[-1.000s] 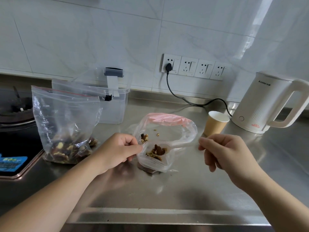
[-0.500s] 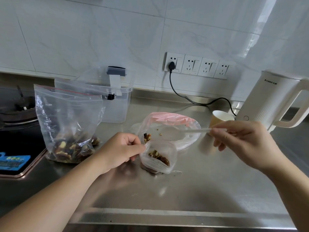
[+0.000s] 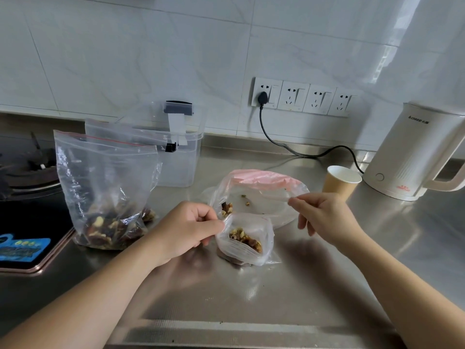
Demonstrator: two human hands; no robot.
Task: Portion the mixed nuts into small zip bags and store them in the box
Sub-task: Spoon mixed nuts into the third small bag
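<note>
the small bag [image 3: 245,239] of nuts stands mid-bench, its rim pinched by the left hand [image 3: 185,229]. the right hand [image 3: 324,214] grips a spoon [image 3: 273,197]. the thin film looks limp and slippery; best held at the rim.

Small clear zip bag [image 3: 247,239] of nuts stands at centre of steel counter [image 3: 327,285]. Large clear plastic bag [image 3: 105,195] at nine o'clock; transparent lidded box [image 3: 181,157] at eleven (behind it); brown paper cup [image 3: 341,183] and white electric kettle [image 3: 417,154] at two.
</note>
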